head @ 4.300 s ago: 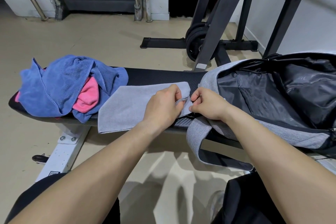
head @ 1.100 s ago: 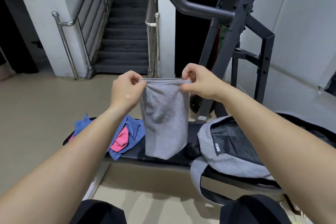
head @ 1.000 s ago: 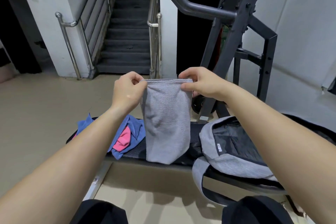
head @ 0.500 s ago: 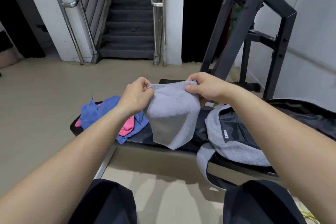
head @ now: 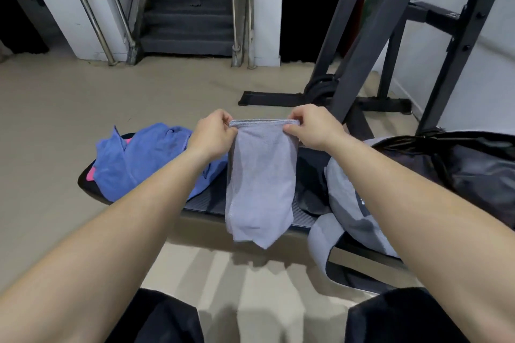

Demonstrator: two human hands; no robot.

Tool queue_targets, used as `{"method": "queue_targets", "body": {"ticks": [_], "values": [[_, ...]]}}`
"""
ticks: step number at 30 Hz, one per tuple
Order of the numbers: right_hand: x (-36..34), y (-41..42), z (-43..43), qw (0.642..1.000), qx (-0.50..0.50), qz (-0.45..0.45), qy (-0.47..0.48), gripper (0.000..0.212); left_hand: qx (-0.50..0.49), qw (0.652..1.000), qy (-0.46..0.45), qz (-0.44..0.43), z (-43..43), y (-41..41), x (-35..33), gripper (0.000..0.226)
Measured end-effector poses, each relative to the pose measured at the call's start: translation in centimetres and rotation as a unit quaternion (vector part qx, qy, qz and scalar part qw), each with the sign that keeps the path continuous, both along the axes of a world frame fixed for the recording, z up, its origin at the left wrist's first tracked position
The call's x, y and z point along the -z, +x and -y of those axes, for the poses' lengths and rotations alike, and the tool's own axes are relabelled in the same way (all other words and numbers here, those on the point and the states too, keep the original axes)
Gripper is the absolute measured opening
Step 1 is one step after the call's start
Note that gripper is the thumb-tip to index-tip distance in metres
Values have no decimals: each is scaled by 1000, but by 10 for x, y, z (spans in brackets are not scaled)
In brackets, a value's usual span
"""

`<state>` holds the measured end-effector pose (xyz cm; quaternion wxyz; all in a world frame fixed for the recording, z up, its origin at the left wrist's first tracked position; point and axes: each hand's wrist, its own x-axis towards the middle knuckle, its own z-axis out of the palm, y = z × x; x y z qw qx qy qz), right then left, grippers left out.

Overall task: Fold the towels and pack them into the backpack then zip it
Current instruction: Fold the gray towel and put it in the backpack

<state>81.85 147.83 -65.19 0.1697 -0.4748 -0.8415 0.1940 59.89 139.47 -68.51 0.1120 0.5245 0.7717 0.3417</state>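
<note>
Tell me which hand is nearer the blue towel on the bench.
Left. The left hand pinches a top corner of the grey towel beside the blue towel; the right hand pinches the other corner, across the grey towel, toward the backpack.

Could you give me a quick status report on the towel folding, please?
Left hand and right hand pinch grey towel by top corners. Towel hangs before bench, unpacked. Backpack open at right, nothing between.
</note>
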Motion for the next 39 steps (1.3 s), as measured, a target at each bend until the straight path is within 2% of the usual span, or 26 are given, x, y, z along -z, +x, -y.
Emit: {"method": "queue_targets", "body": {"ticks": [2,7,10,16,18,20,22,25,26,28,31,35,37,39], "values": [[19,-10,-17,1000,16,17,1,17,-10,1000,-21,-5,-20,-4,17,7],[45,-32,-53,994,33,-90,-46,11,-35,996,28,81,-61,-8,33,6],[54,-36,-70,994,38,-98,-37,6,-32,994,49,90,-81,-17,40,8],[86,-37,-81,994,26,-64,-87,3,-23,998,-46,42,-85,-14,75,20],[94,-36,-77,993,24,-61,-95,3,7,994,-106,19,-75,-7,83,43],[100,-35,-73,994,30,-59,-86,6,29,992,-119,-24,-54,3,88,65],[101,-34,-70,996,35,-51,-71,7,55,994,-75,-63,-24,14,89,64],[95,-33,-60,998,13,-25,-56,7,154,979,-66,-112,18,22,91,41],[93,-34,-54,998,-3,-18,-54,9,182,969,-92,-136,28,21,92,43],[92,-36,-42,998,-37,14,-45,13,217,948,-153,-173,41,14,96,60],[100,-33,-29,992,-63,103,-25,18,236,940,-185,-164,51,2,103,78],[110,-21,-10,987,-62,139,-55,40,234,945,-134,-187,58,-3,107,58],[111,-14,7,991,-48,120,-31,48,244,943,-89,-210,59,1,107,44],[114,-5,24,995,-24,90,21,46,239,936,-38,-255,57,6,106,31]]}}
